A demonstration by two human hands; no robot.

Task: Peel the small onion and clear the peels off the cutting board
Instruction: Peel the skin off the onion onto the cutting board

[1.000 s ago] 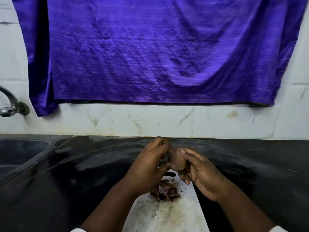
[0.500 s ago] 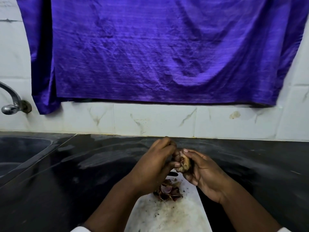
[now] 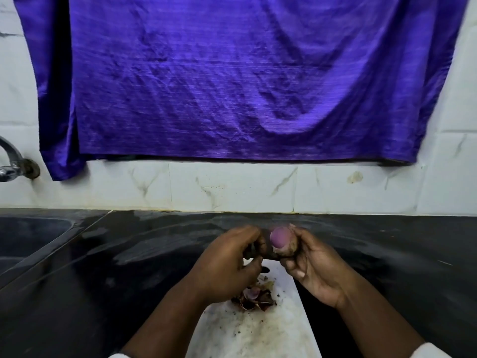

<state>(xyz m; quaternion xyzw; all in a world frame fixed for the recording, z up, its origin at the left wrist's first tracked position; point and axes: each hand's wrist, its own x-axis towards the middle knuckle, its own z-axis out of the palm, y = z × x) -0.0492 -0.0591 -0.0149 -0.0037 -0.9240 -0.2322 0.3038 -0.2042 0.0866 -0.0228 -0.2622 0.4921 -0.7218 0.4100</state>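
A small onion [image 3: 279,239] with pink-purple flesh showing sits in the fingers of my right hand [image 3: 313,267], held above the far end of the white cutting board [image 3: 260,334]. Some pale dry skin still clings to its lower side. My left hand [image 3: 227,264] is curled just left of the onion, its fingertips pinching a dark strip of peel at the onion's side. A heap of reddish-brown peels [image 3: 254,297] lies on the board below my hands, partly hidden by my left hand.
The board rests on a black stone counter [image 3: 116,267]. A sink [image 3: 28,236] is set in at the left, with a metal tap [image 3: 10,164] on the tiled wall. A purple cloth [image 3: 232,78] hangs over the wall behind.
The onion has turned in my right hand so its bare purple flesh now faces me. My left hand has pulled a little away to the left with peel in its fingertips.
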